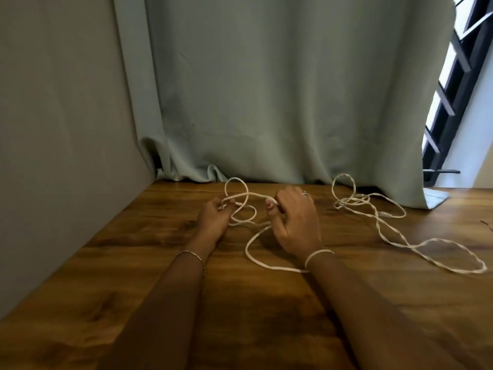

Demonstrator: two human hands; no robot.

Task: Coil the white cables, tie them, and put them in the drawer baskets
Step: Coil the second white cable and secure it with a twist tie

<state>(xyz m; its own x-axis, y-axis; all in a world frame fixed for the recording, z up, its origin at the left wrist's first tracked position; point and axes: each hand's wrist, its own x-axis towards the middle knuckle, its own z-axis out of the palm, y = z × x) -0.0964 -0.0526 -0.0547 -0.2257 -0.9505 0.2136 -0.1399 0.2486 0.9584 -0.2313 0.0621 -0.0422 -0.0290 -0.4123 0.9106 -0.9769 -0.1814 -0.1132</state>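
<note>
Wood-grain table point(160, 276), grey-green curtain point(293, 89) hanging behind it, plain wall at left of frame, barred window point(458, 84) upper right.

Two white cables on the table, neither coiled yet. Near cable point(253, 194) is at centre frame: one strand stretched betw. the hands, a small loop standing up behind the left hand, more slack curling down toward lower centre & running under the right wrist. Second cable point(349, 202) lies loose at right of frame, tangled near the curtain hem w/ a big open loop trailing to the far right edge; nothing touches it.

Left hand point(213, 216): fingers curled, pinching the near cable at the loop. Right hand point(293, 220): thumb & fingers closed on the same strand. White band point(318, 255) sits round the right wrist, poss. a tie, can't tell.

Step, as I read it: very start of coiling cable no. 1, getting slack sorted. Next move prob. calls for one hand to hold a fixed loop while the other feeds length round evenly, w/o kinks. Tying & stowing not begun; drawer baskets not in view.
</note>
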